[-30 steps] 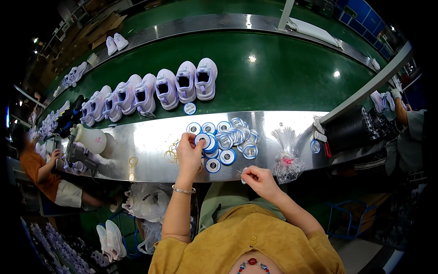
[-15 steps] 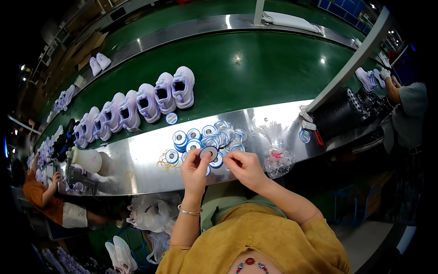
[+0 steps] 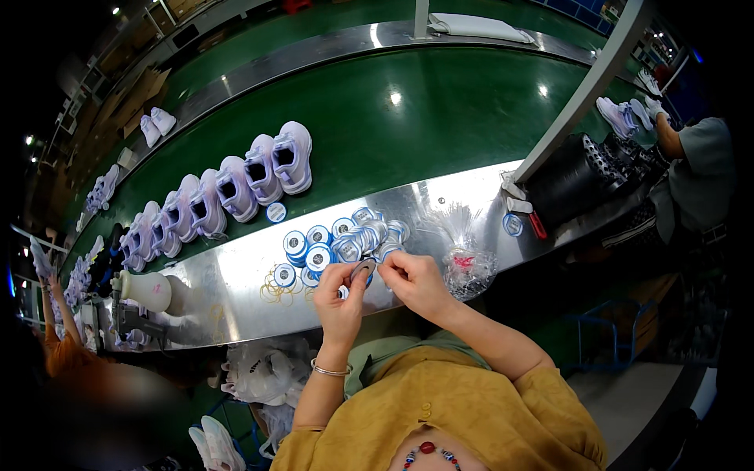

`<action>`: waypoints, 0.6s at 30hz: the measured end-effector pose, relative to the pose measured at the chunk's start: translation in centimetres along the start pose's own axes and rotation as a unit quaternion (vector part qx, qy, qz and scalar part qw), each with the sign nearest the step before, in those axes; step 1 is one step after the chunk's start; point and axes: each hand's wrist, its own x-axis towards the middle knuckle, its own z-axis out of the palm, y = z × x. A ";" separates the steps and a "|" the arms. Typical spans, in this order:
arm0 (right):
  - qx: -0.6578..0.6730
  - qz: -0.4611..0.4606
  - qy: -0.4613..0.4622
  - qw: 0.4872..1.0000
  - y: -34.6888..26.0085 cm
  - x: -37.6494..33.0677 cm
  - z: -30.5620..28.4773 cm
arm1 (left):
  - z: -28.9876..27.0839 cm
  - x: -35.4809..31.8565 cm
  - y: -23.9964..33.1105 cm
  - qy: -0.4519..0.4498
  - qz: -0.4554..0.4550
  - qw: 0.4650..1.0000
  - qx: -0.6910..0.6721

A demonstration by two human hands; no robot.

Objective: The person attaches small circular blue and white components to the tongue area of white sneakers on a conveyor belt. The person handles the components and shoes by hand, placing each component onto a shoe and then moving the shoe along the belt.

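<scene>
My left hand [image 3: 338, 304] pinches a round, blue-rimmed disc [image 3: 364, 268] between thumb and fingers, tilted so its face is seen at a slant. Close beside it, my right hand [image 3: 421, 289] has its fingertips pressed together near the disc's edge; what they hold, if anything, is too small to make out. Just beyond both hands lies a heap of similar discs [image 3: 361, 238], white or silvery with blue rims, some in short stacks. Left of the heap, thin yellowish rubber bands [image 3: 276, 293] lie on the metal table [image 3: 243, 267].
A clear plastic bundle with a pink-red patch [image 3: 465, 262] lies to the right. Pale lilac sneakers [image 3: 236, 188] line the green belt [image 3: 353, 133]. A white-topped device [image 3: 149, 291] stands left. A slanted post [image 3: 581, 94] rises at right, near a red-handled tool [image 3: 537, 226]. Co-workers sit on both sides.
The disc in my left hand has turned from facing up to a slanted, more edge-on pose. My right hand has come closer to it. The whole view has shifted slightly.
</scene>
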 end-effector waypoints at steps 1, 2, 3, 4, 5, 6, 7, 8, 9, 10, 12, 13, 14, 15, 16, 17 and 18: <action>0.001 0.000 -0.003 1.000 0.1 0.0 0.0 | 0.0 0.0 0.1 -0.006 0.004 1.000 0.008; 0.002 0.000 -0.006 1.000 0.1 0.0 0.0 | 0.1 -0.1 0.1 -0.016 0.013 1.000 0.008; 0.002 0.001 -0.008 1.000 0.1 0.0 0.0 | 0.1 -0.1 0.2 -0.027 0.022 0.999 0.007; 0.012 -0.010 -0.015 1.000 0.1 0.1 -0.1 | 0.2 -0.1 0.4 -0.038 0.031 0.999 0.005; 0.022 -0.021 -0.022 0.999 0.1 0.2 -0.1 | 0.1 -0.2 0.6 -0.041 0.001 0.998 -0.041; 0.031 -0.032 -0.027 0.999 0.0 0.2 -0.2 | -0.1 -0.1 0.9 -0.046 -0.029 0.995 -0.087; 0.022 -0.049 -0.039 0.998 0.1 0.0 -0.4 | -0.3 -0.1 1.0 -0.051 -0.060 0.988 -0.134; 0.012 -0.065 -0.050 0.997 0.2 -0.1 -0.6 | -0.5 -0.1 0.9 -0.065 -0.084 0.981 -0.160; 0.001 -0.083 -0.062 0.995 0.3 -0.3 -1.0 | -0.4 0.0 0.6 -0.078 -0.108 0.973 -0.188; -0.019 -0.115 -0.067 0.991 0.5 -0.5 -1.2 | -0.3 0.0 0.4 -0.091 -0.131 0.964 -0.215; -0.062 -0.175 -0.071 0.980 1.0 -1.2 -1.2 | 0.0 -0.3 0.3 -0.104 -0.163 0.953 -0.232; -0.081 -0.191 -0.062 0.976 1.1 -1.5 -1.1 | 0.1 -0.4 0.3 -0.107 -0.174 0.951 -0.232; -0.083 -0.184 -0.051 0.978 1.2 -1.8 -1.2 | 0.4 -0.5 0.3 -0.110 -0.185 0.949 -0.232; -0.081 -0.176 -0.043 0.980 1.2 -1.9 -1.1 | 0.4 -0.6 0.2 -0.111 -0.198 0.947 -0.228; -0.079 -0.169 -0.034 0.982 1.0 -1.9 -1.4 | 0.6 -0.7 0.1 -0.114 -0.195 0.951 -0.213; -0.027 -0.042 -0.065 0.997 0.5 -2.4 -2.1 | 0.8 -0.8 0.0 -0.117 -0.191 0.954 -0.198; -0.029 -0.030 -0.077 0.996 0.3 -2.4 -2.7 | 1.1 -0.8 -0.1 -0.116 -0.184 0.959 -0.183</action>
